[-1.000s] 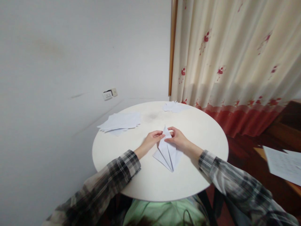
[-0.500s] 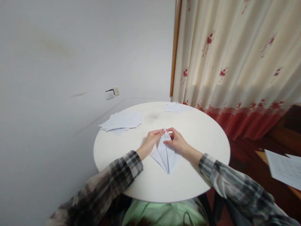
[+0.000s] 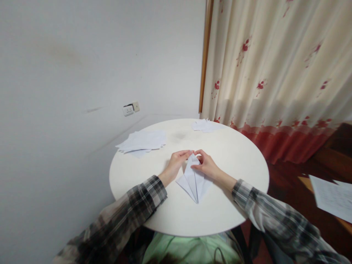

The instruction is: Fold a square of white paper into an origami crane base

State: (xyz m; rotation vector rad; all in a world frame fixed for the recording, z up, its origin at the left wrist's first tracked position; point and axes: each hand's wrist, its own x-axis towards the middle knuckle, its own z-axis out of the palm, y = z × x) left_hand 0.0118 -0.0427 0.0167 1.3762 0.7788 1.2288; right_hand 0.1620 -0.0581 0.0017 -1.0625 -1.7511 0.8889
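A folded white paper (image 3: 194, 180), kite-shaped with its point toward me, lies in the middle of the round white table (image 3: 154, 205). My left hand (image 3: 177, 162) pinches the paper's far tip from the left. From the right, my right hand (image 3: 206, 163) pinches the same tip. The fingertips of both hands meet above that far end. Both sleeves are plaid.
A loose stack of white sheets (image 3: 142, 142) lies at the table's back left. Smaller folded papers (image 3: 204, 125) sit at the far edge near the flowered curtain (image 3: 275, 73). A printed sheet (image 3: 331, 197) rests on dark furniture at the right. The wall stands close on the left.
The paper's raised far tip has been pressed lower toward the table, with both hands closing over it. The view shifted slightly between the first frame and the later ones.
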